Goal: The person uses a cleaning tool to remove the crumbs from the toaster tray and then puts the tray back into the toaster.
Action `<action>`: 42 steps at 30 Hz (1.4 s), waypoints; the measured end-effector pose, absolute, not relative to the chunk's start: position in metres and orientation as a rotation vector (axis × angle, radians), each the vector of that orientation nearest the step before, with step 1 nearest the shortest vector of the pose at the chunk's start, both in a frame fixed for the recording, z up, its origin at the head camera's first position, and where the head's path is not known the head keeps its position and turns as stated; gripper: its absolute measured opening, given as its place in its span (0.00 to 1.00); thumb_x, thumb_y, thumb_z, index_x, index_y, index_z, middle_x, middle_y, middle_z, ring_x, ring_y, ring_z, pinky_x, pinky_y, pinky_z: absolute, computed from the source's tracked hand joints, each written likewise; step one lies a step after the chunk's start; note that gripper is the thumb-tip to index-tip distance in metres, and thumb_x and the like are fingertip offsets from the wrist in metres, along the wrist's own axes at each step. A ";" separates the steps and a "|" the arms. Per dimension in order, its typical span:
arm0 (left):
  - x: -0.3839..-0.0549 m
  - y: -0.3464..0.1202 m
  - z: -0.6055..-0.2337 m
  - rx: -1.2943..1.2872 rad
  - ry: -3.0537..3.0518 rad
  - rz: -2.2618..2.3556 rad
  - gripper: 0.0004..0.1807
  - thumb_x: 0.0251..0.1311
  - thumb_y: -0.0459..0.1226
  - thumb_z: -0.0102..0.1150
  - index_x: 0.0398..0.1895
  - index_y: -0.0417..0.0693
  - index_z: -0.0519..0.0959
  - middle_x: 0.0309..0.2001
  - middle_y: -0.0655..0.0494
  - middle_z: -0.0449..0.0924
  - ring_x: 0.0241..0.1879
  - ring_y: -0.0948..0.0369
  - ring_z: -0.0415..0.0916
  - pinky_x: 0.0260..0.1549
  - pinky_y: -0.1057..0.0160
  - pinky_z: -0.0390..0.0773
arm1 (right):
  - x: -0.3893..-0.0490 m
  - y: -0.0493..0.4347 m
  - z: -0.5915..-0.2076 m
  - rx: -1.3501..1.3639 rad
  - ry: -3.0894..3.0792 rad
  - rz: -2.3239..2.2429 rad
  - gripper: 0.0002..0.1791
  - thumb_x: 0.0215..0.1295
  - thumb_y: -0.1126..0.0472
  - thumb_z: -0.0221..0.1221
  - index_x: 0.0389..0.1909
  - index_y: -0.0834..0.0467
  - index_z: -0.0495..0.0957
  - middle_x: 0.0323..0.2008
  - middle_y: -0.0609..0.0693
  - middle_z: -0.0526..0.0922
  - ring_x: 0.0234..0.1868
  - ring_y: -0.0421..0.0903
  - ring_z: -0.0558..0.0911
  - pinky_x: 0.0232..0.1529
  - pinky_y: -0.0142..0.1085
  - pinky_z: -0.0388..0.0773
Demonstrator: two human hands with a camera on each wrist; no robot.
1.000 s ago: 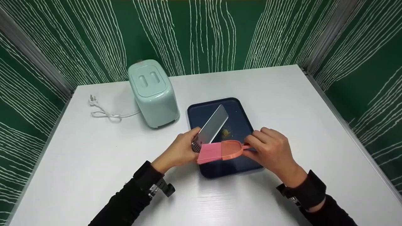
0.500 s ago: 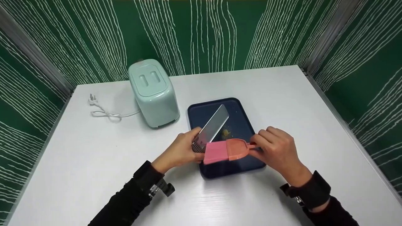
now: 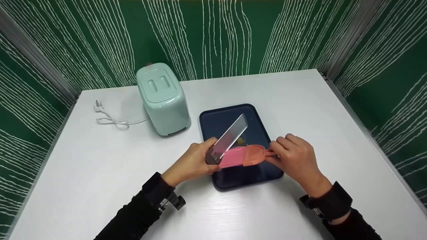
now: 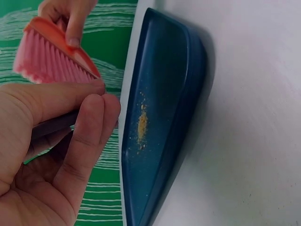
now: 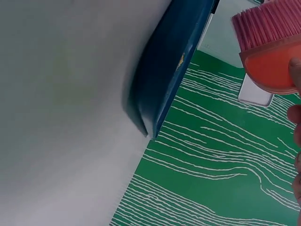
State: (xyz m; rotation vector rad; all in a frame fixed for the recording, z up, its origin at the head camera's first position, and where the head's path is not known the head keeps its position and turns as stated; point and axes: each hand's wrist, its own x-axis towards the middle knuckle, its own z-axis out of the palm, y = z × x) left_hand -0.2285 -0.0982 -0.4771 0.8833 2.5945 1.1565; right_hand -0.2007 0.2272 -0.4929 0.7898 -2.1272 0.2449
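My left hand (image 3: 196,159) grips a flat silver crumb tray (image 3: 232,136) by its dark ribbed end, holding it tilted over the navy serving tray (image 3: 247,181). In my right hand (image 3: 293,155) is a small brush (image 3: 254,155) with an orange handle and pink bristles, pinched by the handle. The bristle tips sit at the ribbed end of the crumb tray, which overlaps them in the head view. Yellowish crumbs (image 4: 142,123) lie in a small heap on the navy tray. From the left wrist, curled fingers (image 4: 87,122) hide most of the crumb tray.
A mint-green toaster (image 3: 163,100) stands at the back left of the white table (image 3: 100,173). Its white cord (image 3: 133,122) and plug (image 3: 98,106) lie to its left. Green walls with white lines (image 3: 227,40) enclose the table's back and sides.
The brush has moved right and slightly up, and its bristles have passed behind the crumb tray's near end. The crumb tray has shifted a little right. The toaster and navy tray look unmoved.
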 end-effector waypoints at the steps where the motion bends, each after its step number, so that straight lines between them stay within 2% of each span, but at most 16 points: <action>1: -0.228 -0.098 -0.477 0.886 2.601 1.150 0.27 0.51 0.33 0.81 0.52 0.52 0.77 0.33 0.61 0.85 0.32 0.65 0.78 0.33 0.65 0.77 | -0.201 0.229 -0.493 0.781 -2.130 0.243 0.30 0.77 0.35 0.55 0.27 0.58 0.76 0.20 0.51 0.75 0.23 0.48 0.68 0.22 0.39 0.66; 7: -0.228 -0.098 -0.476 0.903 2.643 1.104 0.28 0.52 0.33 0.81 0.54 0.52 0.77 0.33 0.60 0.85 0.33 0.63 0.77 0.37 0.62 0.76 | -0.202 0.234 -0.495 0.767 -2.053 0.271 0.29 0.78 0.38 0.58 0.25 0.58 0.75 0.20 0.50 0.74 0.22 0.48 0.66 0.22 0.39 0.63; 13: -0.227 -0.097 -0.476 0.919 2.641 1.084 0.27 0.54 0.32 0.81 0.53 0.51 0.77 0.33 0.59 0.84 0.34 0.63 0.77 0.37 0.62 0.77 | -0.200 0.230 -0.496 0.835 -1.968 0.295 0.27 0.77 0.40 0.61 0.25 0.57 0.77 0.20 0.49 0.76 0.23 0.47 0.68 0.23 0.39 0.63; 21: -0.226 -0.095 -0.475 0.958 2.646 1.065 0.26 0.55 0.32 0.79 0.53 0.51 0.76 0.31 0.63 0.77 0.33 0.62 0.74 0.34 0.64 0.72 | -0.201 0.225 -0.496 0.833 -1.947 0.302 0.26 0.77 0.41 0.62 0.25 0.58 0.77 0.21 0.49 0.74 0.23 0.47 0.67 0.23 0.39 0.62; 25: -0.225 -0.096 -0.476 0.966 2.650 1.064 0.27 0.55 0.31 0.79 0.55 0.51 0.76 0.32 0.61 0.80 0.34 0.62 0.74 0.34 0.64 0.73 | -0.204 0.224 -0.496 0.823 -1.948 0.293 0.26 0.77 0.42 0.63 0.25 0.58 0.77 0.21 0.50 0.74 0.23 0.48 0.67 0.23 0.39 0.62; 31: -0.224 -0.096 -0.476 0.982 2.657 1.035 0.25 0.56 0.32 0.78 0.53 0.51 0.76 0.30 0.63 0.77 0.32 0.62 0.73 0.32 0.65 0.72 | -0.207 0.226 -0.497 0.814 -1.983 0.277 0.25 0.78 0.42 0.62 0.27 0.58 0.77 0.22 0.50 0.76 0.24 0.48 0.68 0.24 0.38 0.63; 38: -0.225 -0.097 -0.478 0.980 2.698 0.988 0.26 0.58 0.33 0.79 0.55 0.50 0.75 0.33 0.56 0.84 0.34 0.61 0.77 0.36 0.61 0.77 | -0.203 0.232 -0.497 0.815 -1.989 0.287 0.26 0.79 0.42 0.60 0.26 0.58 0.77 0.22 0.50 0.76 0.24 0.48 0.68 0.24 0.39 0.62; 42: -0.227 -0.099 -0.479 0.937 2.719 0.981 0.25 0.58 0.33 0.80 0.53 0.50 0.75 0.33 0.56 0.84 0.35 0.61 0.78 0.37 0.60 0.78 | -0.199 0.229 -0.496 0.843 -1.927 0.327 0.27 0.79 0.43 0.61 0.24 0.58 0.77 0.20 0.50 0.76 0.23 0.48 0.67 0.23 0.39 0.61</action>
